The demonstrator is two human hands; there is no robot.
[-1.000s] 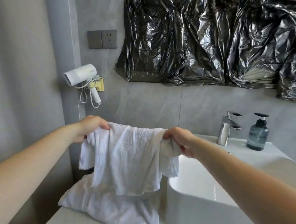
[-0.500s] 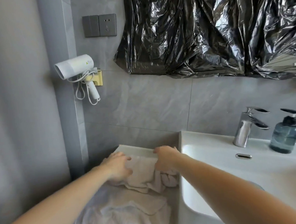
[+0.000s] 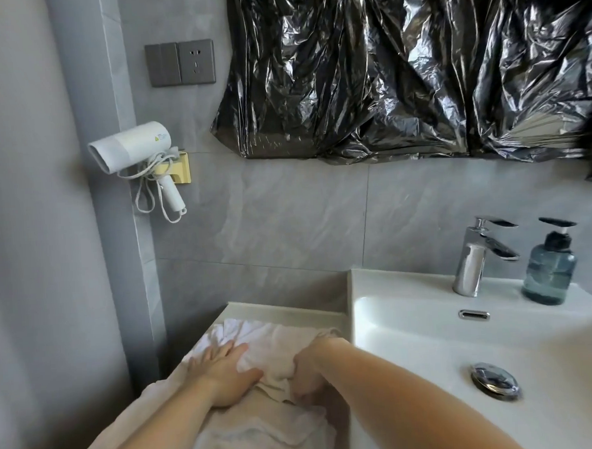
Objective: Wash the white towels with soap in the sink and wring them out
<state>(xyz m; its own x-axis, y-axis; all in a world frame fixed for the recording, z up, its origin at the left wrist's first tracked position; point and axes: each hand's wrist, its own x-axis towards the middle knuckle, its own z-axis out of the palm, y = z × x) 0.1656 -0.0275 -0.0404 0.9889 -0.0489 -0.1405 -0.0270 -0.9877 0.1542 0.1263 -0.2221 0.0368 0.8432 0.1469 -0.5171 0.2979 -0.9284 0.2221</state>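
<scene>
A pile of white towels (image 3: 276, 342) lies on the counter to the left of the white sink (image 3: 413, 324). My left hand (image 3: 223, 372) rests flat on the top towel with its fingers stretched out. Beside it, my right hand (image 3: 309, 371) is curled down into the cloth and grips a fold of that towel. More towel (image 3: 264, 435) lies bunched below my forearms. The sink basin holds no towel; its metal drain plug (image 3: 495, 380) shows. A blue-grey soap pump bottle (image 3: 549, 273) stands on the sink's back rim, right of the chrome tap (image 3: 474, 259).
A white hair dryer (image 3: 136, 150) hangs on the wall at the left, under a grey socket panel (image 3: 180, 63). Crumpled black plastic sheeting (image 3: 416, 67) covers the wall above the sink. A grey wall closes the left side next to the counter.
A second ago both hands held a towel spread in the air. They have brought it down onto the pile; the left hand now lies flat on it and the right bunches it.
</scene>
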